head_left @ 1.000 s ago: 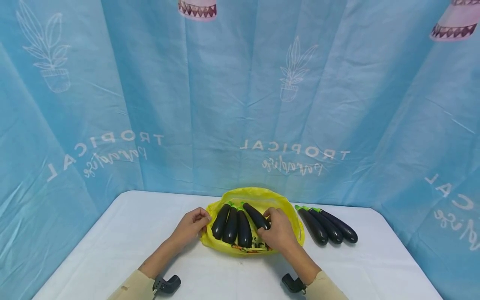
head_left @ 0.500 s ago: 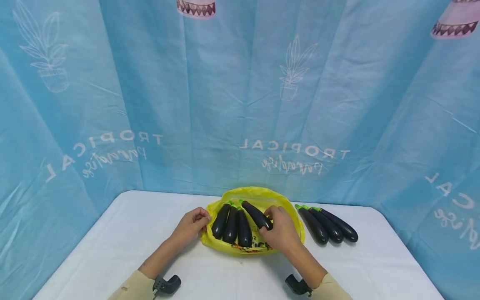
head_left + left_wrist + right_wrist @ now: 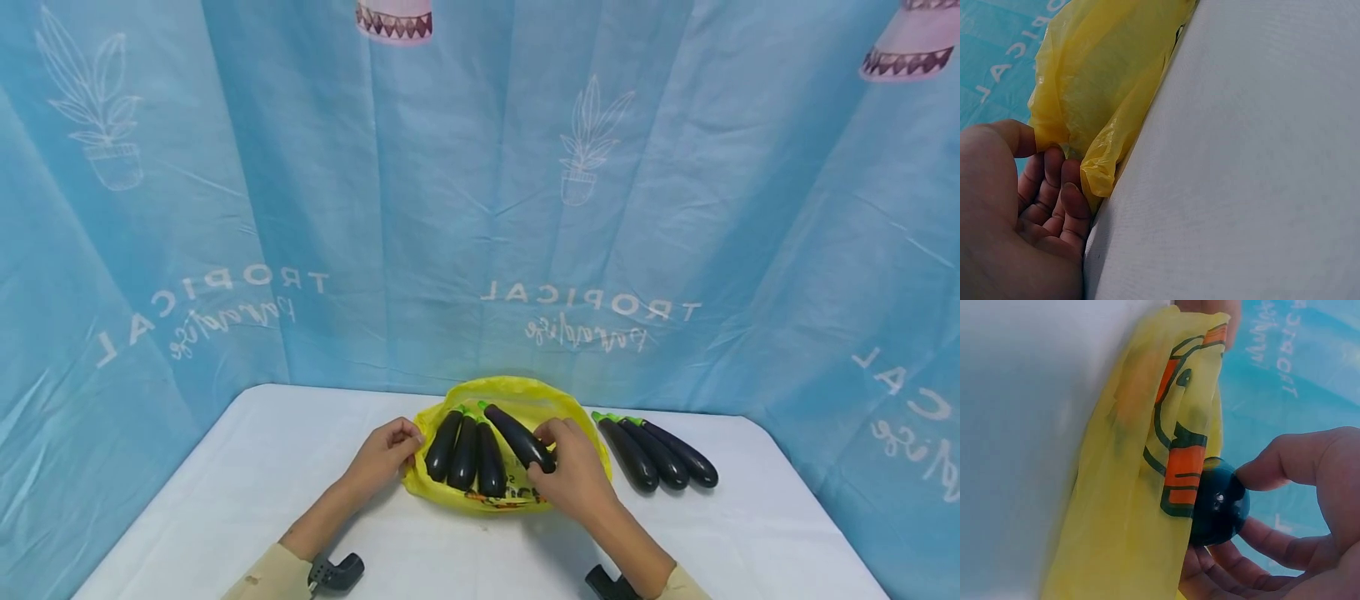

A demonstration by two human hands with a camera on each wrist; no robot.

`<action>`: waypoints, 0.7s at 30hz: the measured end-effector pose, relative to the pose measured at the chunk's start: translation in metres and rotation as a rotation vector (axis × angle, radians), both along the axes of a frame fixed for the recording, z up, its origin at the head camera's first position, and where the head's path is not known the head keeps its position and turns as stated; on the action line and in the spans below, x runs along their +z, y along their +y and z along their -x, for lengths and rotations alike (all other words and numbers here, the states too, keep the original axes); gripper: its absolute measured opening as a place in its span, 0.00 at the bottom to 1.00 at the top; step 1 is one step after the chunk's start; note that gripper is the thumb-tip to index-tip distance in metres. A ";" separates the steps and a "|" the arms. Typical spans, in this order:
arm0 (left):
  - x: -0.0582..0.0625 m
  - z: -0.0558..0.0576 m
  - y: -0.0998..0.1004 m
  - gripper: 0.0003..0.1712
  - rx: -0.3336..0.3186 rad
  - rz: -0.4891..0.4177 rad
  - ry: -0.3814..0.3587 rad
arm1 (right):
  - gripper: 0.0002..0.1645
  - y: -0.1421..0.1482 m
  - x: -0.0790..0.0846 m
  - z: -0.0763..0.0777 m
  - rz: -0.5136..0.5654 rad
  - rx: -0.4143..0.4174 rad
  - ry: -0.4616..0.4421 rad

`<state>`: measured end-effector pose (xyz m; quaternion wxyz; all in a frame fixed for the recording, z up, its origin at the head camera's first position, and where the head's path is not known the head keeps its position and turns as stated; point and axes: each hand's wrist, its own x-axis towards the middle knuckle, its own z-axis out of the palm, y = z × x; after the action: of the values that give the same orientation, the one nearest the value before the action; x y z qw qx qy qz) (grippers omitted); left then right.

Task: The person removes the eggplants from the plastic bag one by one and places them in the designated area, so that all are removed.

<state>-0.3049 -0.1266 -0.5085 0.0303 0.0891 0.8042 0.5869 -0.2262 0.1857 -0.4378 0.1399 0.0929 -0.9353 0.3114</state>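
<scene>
One eggplant, pinched by the right hand, has shifted rightward; the left hand pinches the bag.

Yellow bag, edge between thumb and fingers of the left hand, white tabletop alongside.

We look forward and down from the head, yellow bag at lower centre, close up from each wrist, all sharing that bag.
</scene>
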 end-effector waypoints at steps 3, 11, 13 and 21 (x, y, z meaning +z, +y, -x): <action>0.000 0.000 0.000 0.06 0.002 0.002 -0.001 | 0.21 0.002 0.002 -0.004 0.009 -0.009 -0.015; 0.000 -0.001 0.000 0.07 0.004 -0.018 0.007 | 0.22 0.008 0.008 -0.009 0.013 -0.024 -0.022; 0.000 0.000 0.000 0.07 0.008 -0.022 0.013 | 0.22 0.009 0.010 -0.010 0.016 -0.035 -0.025; -0.003 0.001 0.000 0.08 0.003 -0.012 0.006 | 0.23 0.018 0.016 -0.018 0.056 -0.044 0.004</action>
<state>-0.3055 -0.1264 -0.5112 0.0265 0.0897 0.8008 0.5916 -0.2078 0.2035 -0.4215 0.1510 0.0691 -0.9277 0.3344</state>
